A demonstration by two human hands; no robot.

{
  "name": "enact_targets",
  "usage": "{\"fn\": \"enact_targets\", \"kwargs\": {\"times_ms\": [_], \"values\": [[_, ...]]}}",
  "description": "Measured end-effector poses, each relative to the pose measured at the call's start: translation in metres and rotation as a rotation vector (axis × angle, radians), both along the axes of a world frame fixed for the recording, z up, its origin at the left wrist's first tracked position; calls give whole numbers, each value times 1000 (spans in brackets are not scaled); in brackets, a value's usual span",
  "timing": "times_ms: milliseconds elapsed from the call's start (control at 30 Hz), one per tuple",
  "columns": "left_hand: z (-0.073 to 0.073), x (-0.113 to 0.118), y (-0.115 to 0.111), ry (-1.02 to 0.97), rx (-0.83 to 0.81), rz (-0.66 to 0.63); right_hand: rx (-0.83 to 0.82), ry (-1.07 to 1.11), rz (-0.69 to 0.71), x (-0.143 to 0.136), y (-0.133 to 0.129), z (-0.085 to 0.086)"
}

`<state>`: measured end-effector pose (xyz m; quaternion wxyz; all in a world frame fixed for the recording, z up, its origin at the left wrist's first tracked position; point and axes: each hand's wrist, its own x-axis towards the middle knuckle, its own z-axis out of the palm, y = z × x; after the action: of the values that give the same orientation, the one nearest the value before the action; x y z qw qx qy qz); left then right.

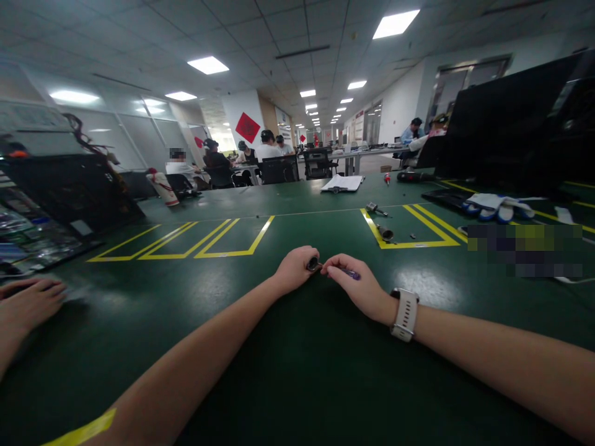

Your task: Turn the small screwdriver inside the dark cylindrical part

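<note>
My left hand (pixel 296 270) is closed round a short, dark, hollow metal cylinder (pixel 313 263), its open end turned toward my right hand. Between the fingers of my right hand (pixel 356 288) is a small screwdriver (pixel 352 274) with a purple handle. Its thin shaft points left at the cylinder's rim; whether the tip touches is too small to tell. Both hands are low over the green table (pixel 297 359). Beyond my right hand lie a cup-shaped metal part (pixel 385 233), a metal piece with a thin shaft (pixel 375 209) and a tiny dark bit (pixel 412 235).
Another person's hand (pixel 32 303) rests on the table at the left. Yellow tape (pixel 223 253) marks out boxes. A clipboard (pixel 343 183) lies farther back, with work gloves (pixel 498 207) and a black monitor (pixel 511 124) at the right. Clear plastic packs (pixel 35 238) sit at the left.
</note>
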<state>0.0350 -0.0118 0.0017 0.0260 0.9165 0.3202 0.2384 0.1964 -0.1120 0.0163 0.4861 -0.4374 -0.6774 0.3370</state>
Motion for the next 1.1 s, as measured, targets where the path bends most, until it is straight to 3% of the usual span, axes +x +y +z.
{"fn": "enact_targets", "kwargs": {"times_ms": [133,433,667,833,1100], "values": [[1,0,0,-43,15,-44,-62,61,14,-1,5,-6],[0,-1,-1,-377,-182,-16,-319,544,212,2,12,-10],[0,1,-2,-190,-6,39,-201,447,86,-2,9,-10],[0,0,-5,-45,144,105,-236,378,77,-4,8,-9],[1,-1,-3,-277,-36,-8,-360,607,190,5,16,-12]]}}
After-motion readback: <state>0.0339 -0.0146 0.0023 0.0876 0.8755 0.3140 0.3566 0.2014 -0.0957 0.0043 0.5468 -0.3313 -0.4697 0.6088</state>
